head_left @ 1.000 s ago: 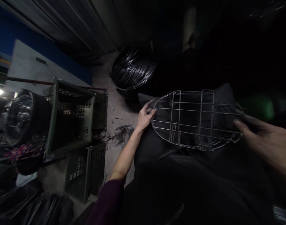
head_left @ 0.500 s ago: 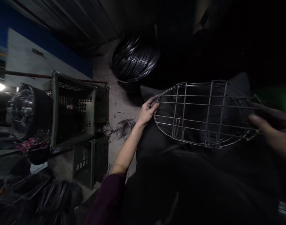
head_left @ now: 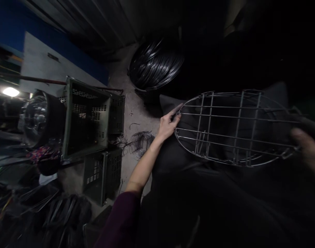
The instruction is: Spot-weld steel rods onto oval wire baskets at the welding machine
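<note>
An oval metal wire basket (head_left: 226, 117), made of crossing rods, spans the space above my dark-clothed lap. My left hand (head_left: 169, 124) grips the rim at its left end, thumb and fingers about the wire. At the far right end, my right hand (head_left: 305, 143) has its thumb against the frame; its fingers are dark and partly hidden. Through the rods shows the dark cloth (head_left: 219, 186) over my legs.
On the floor to the left stand green perforated crates (head_left: 65, 120). A big coil of black wire (head_left: 157, 65) lies ahead, a loose wire coil (head_left: 142, 143) beside my left forearm. A dark heap (head_left: 64, 220) sits lower left.
The basket and both hands sit farther right in view, and the surroundings have shifted the same way. Both hands keep their places at the basket's ends.
</note>
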`<state>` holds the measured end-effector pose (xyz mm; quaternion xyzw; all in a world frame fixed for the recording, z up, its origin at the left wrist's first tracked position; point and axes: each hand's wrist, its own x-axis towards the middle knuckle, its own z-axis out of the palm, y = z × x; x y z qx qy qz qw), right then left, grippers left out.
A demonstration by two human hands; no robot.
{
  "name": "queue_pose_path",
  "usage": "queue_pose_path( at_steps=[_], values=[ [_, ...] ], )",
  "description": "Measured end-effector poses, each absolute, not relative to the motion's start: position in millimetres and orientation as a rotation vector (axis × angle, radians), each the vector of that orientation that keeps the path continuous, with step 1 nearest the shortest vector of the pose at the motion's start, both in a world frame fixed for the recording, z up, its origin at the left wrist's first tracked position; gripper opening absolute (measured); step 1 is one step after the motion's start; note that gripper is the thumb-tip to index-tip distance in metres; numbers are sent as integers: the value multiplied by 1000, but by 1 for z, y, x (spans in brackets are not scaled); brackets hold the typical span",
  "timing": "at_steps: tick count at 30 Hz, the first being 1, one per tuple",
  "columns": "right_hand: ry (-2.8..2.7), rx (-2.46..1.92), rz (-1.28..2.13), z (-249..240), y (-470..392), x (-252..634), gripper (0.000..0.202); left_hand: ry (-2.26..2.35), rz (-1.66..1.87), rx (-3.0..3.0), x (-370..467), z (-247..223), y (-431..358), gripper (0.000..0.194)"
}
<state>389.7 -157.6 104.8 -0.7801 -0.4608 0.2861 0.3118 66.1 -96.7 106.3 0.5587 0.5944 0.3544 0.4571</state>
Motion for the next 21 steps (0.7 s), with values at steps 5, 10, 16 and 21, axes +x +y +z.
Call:
queue_pose_path(
  at_steps=[5,10,16,21],
  values=[
    [-1067,-2044,820,104,-152,381,59,1507,849,1426,66,93,-96,44],
    [-1250,-1861,919,117,-125,409,47,1529,920,1381,65,98,-102,45],
    [-1454,-1672,153,231,24,449,31,1697,1125,1175,63,83,-103,63],
    [-1732,-1791,-47,330,151,428,37,1816,1271,1085,43,85,-109,62]
  ],
)
